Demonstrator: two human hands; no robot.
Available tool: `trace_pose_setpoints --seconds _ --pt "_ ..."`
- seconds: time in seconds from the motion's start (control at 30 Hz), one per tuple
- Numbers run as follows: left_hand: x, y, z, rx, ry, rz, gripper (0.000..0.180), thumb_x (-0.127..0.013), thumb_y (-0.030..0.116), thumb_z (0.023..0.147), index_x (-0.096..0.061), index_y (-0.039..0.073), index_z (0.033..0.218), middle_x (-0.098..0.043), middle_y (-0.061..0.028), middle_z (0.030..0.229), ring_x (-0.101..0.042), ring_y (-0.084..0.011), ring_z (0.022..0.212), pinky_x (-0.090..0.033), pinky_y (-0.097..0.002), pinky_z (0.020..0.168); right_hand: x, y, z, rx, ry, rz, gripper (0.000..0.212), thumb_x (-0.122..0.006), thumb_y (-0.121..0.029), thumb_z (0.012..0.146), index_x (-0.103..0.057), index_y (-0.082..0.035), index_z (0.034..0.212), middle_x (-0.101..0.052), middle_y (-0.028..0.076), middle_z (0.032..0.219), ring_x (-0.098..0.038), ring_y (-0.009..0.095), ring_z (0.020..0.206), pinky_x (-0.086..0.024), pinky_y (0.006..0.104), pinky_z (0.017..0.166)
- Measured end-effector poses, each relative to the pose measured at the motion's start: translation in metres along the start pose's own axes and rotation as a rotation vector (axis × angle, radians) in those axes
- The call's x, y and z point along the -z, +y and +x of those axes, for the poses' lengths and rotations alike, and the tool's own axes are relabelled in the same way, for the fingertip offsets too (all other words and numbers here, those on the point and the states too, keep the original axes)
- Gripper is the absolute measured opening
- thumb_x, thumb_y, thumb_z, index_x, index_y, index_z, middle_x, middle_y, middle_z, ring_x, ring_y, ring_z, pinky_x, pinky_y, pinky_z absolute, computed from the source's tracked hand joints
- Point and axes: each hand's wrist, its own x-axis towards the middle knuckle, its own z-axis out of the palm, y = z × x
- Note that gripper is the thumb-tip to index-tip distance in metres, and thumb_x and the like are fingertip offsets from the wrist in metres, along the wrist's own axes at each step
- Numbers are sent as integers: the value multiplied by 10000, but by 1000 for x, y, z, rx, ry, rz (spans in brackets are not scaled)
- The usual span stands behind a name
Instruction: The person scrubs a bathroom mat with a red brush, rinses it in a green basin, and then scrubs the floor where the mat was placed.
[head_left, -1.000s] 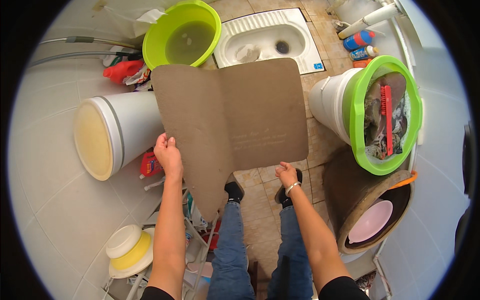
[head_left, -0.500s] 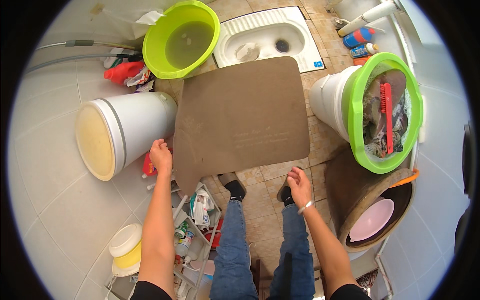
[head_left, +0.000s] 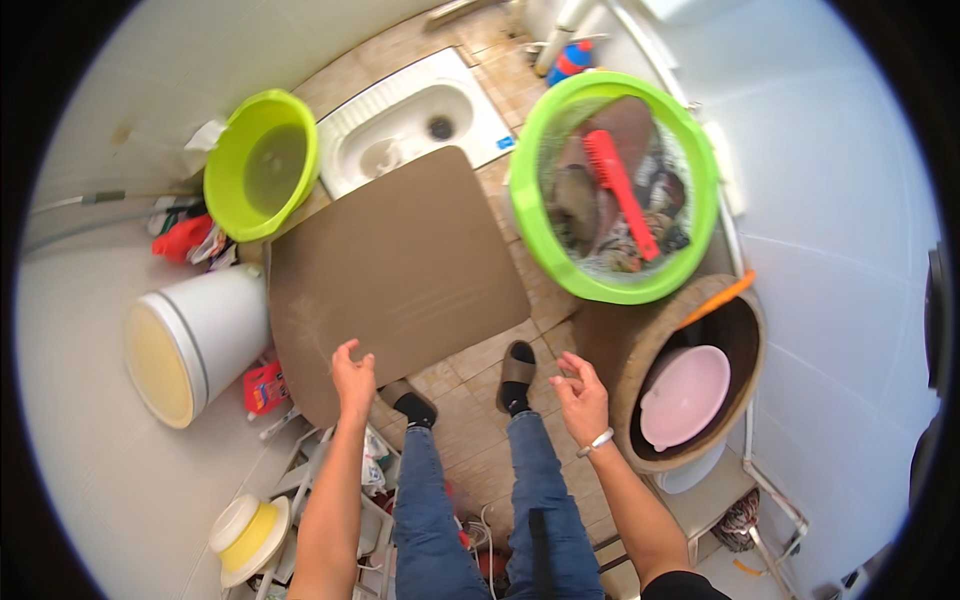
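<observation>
My left hand (head_left: 354,378) hangs over the near edge of a flat brown board or mat (head_left: 400,260) with rounded corners, its fingers parted and nothing in them. Whether the fingertips touch the board, I cannot tell. My right hand (head_left: 582,400) is held in the air to the right of my feet, fingers spread and slightly bent, with no object in it. Beyond it stands a green-rimmed basin (head_left: 545,250) of sudsy water and dark soaked cloth. A red scrubbing brush (head_left: 622,195) lies on top of that cloth.
A lime-green basin of murky water (head_left: 222,180) and a white squat toilet (head_left: 340,130) are at the far side. To the left lies a white bucket (head_left: 225,310). A large brown vat (head_left: 640,390) with a pink bowl (head_left: 685,398) leans at the right.
The view has swung right, bringing the green-rimmed basin nearer the middle. My left hand has left the board's left side and its fingers have loosened; my right hand's fingers have spread.
</observation>
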Motion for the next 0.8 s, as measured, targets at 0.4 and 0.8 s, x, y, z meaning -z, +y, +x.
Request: trace_pose_setpoints --seconds 0.4,0.8 --pt "-96 164 -153 -165 -639 -209 351 -635 49 959 -598 -45 1295 -700 -185 1225 -707 -209 1014 -570 -342 868 129 40 -2 34 740 69 359 -707 -94 946 -623 -13 1286 -669 117 1154 -639 157 883 -544 300 802" --pt "-123 153 -178 -153 -753 -12 299 -602 48 974 -601 -63 1252 -705 -157 1130 -727 -204 915 -559 -305 783 292 247 -60 -725 950 65 816 -801 -178 819 -370 47 1475 -583 276 1364 -613 442 1208 -521 533 1008"
